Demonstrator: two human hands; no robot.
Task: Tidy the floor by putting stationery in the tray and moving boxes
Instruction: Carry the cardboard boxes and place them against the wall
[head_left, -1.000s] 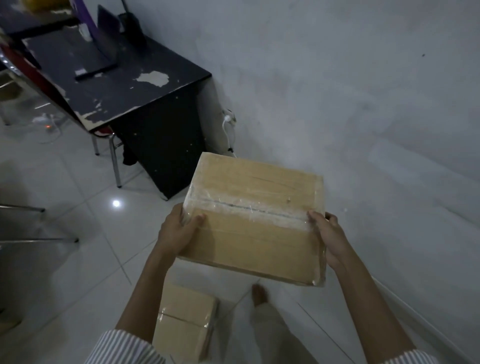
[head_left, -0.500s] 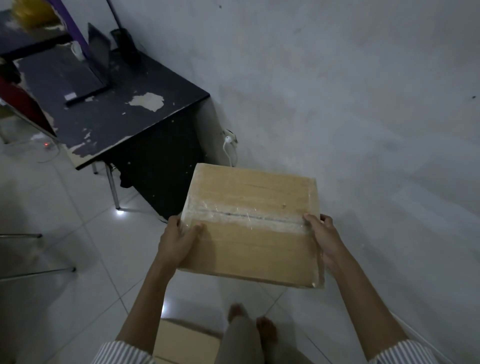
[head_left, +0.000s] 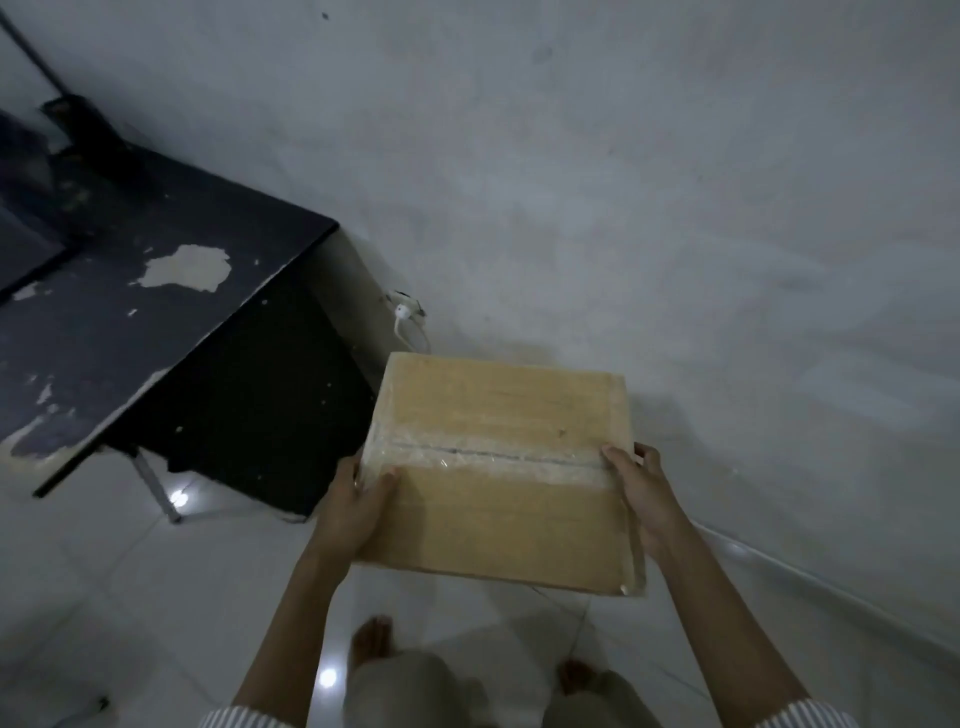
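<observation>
A brown cardboard box, sealed with clear tape along its top seam, is held in the air in front of me, close to the wall. My left hand grips its left side with the thumb on top. My right hand grips the right side the same way. The box's underside is hidden. No tray or stationery shows.
A black desk with peeling paint stands at the left against the grey wall, its metal leg on the white tiled floor. A white plug and cable hang on the wall just beyond the box. My bare feet are below.
I have stepped closer to the wall and desk with the box in both hands. The second smaller box on the floor has dropped out of view.
</observation>
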